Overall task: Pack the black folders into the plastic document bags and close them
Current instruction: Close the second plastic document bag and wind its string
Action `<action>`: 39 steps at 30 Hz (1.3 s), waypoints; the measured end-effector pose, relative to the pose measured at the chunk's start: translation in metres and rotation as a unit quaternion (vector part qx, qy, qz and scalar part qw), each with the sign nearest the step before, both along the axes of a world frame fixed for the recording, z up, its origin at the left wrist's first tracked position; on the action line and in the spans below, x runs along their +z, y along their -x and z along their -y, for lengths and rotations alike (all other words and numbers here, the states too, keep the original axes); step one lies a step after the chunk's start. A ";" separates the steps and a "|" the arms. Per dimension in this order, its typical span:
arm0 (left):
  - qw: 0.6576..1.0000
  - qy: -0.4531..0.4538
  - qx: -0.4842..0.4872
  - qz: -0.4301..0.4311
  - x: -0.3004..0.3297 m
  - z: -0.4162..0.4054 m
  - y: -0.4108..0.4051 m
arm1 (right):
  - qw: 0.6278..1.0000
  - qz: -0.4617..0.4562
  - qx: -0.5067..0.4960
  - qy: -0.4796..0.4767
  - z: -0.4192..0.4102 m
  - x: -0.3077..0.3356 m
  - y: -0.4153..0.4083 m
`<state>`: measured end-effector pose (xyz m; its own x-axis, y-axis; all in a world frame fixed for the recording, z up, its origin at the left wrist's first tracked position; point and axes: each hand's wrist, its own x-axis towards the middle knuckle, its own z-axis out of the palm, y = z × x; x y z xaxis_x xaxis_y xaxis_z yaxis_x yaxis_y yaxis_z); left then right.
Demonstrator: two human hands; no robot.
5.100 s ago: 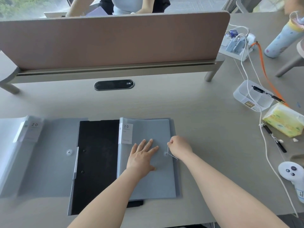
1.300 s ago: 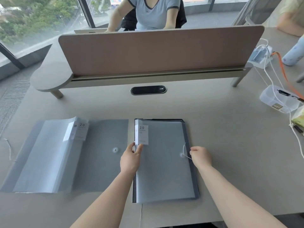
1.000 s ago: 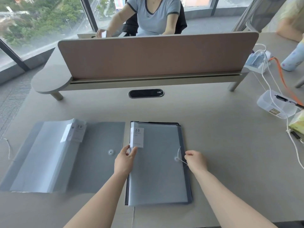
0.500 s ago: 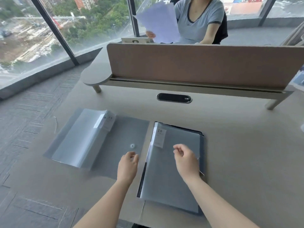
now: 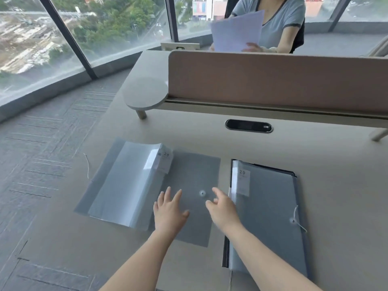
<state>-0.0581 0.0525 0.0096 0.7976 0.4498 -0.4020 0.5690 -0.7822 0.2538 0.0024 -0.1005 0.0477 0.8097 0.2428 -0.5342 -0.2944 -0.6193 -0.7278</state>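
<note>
A grey plastic document bag [image 5: 270,208] lies at the right with a black folder inside, its dark edge [image 5: 225,253] showing on the left side. Its flap is shut, with a white string at the button [image 5: 292,221]. A second document bag [image 5: 189,171] lies open and flat at the left, its flap [image 5: 126,181] folded outward and its button [image 5: 202,193] bare. My left hand [image 5: 169,213] hovers open over this bag's lower middle. My right hand [image 5: 222,208] is open just right of the button.
A brown divider screen [image 5: 273,80] runs across the back of the desk, with a person holding paper behind it. A black cable port [image 5: 248,126] sits in the desk. The desk's left edge drops to grey carpet. A loose string [image 5: 87,164] lies left of the open bag.
Both hands have left the closed right bag and moved left over the open bag. My right hand let go of the string. The view has swung left.
</note>
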 end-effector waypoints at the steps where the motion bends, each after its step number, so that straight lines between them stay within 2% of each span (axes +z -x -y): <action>1: 1.000 -0.004 -0.022 -0.009 -0.003 -0.007 -0.001 | 1.000 -0.007 -0.013 0.010 -0.009 -0.002 0.000; 7: 0.992 -0.025 -0.122 -0.024 -0.014 -0.041 0.000 | 0.989 -0.045 -0.120 0.070 -0.041 -0.012 0.002; 11: 0.987 -0.032 -0.159 -0.013 -0.020 -0.053 -0.001 | 0.981 -0.057 -0.177 0.059 -0.051 -0.018 0.000; 17: 0.985 -0.023 -0.169 -0.009 -0.022 -0.057 0.002 | 0.962 -0.080 -0.257 0.050 -0.057 -0.033 -0.008; 21: 0.987 -0.019 -0.162 -0.007 -0.022 -0.058 0.001 | 0.940 -0.094 -0.326 0.038 -0.063 -0.021 -0.018; 26: 0.988 -0.021 -0.150 -0.008 -0.019 -0.060 0.003 | 0.922 -0.141 -0.359 0.038 -0.061 -0.026 -0.023; 30: 0.989 -0.028 -0.145 -0.013 -0.018 -0.062 0.002 | 0.936 -0.137 -0.323 0.038 -0.058 -0.037 -0.025; 34: 0.989 -0.029 -0.141 -0.018 -0.016 -0.061 0.001 | 0.963 -0.118 -0.241 0.026 -0.059 -0.038 -0.023; 39: 0.996 -0.027 -0.071 0.039 -0.001 -0.070 -0.003 | 0.985 -0.075 -0.158 0.018 -0.052 -0.033 -0.025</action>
